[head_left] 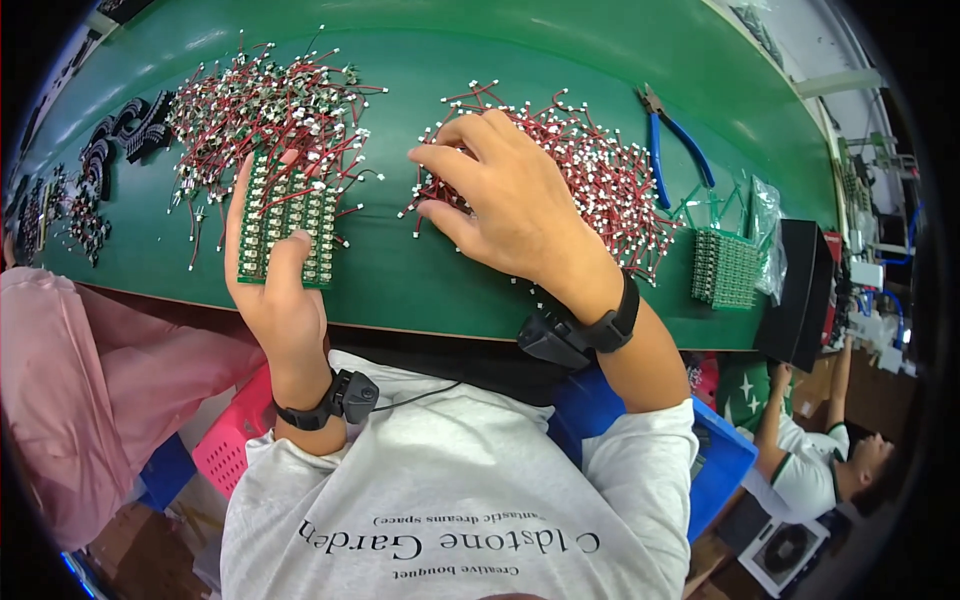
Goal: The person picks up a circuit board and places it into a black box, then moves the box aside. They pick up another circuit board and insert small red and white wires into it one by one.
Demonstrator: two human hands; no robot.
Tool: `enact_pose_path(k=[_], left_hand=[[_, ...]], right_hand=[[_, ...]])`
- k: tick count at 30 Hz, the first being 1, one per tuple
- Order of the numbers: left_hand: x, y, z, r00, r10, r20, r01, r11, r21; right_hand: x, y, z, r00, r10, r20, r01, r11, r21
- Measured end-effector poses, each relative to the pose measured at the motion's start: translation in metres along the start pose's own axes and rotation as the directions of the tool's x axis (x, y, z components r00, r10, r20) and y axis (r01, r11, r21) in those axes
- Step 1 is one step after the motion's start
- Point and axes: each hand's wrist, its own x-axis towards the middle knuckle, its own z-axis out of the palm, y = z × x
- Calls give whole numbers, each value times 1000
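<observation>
My left hand [275, 290] grips a green circuit board panel [290, 225] with rows of small white connectors, fingers behind it and the thumb on its front. The panel's upper end meets a heap of red wire leads with small boards and white plugs [270, 100]; a few red leads cross its face. My right hand [500, 190] is over the left side of a second pile of red leads with white plugs [610, 190]. Its thumb and index finger are apart, and I see nothing between them. The other fingertips are partly hidden behind the hand.
Blue-handled cutters [670, 145] lie beyond the right pile. Stacked green panels [725, 268], a clear plastic bag [768, 235] and a black box [797, 290] are at the right. Black parts [120, 140] lie far left. Other people sit on both sides.
</observation>
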Motion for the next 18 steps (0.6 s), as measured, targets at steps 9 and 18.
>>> enact_pose_path(k=[9, 18], left_hand=[[7, -11, -10, 991, -98, 88, 114, 972, -205], [9, -15, 1, 989, -108, 100, 130, 959, -252]], right_hand=[[4, 6, 10, 999, -35, -13, 36, 992, 117], [8, 2, 4, 975, 192, -110, -134, 909, 393]])
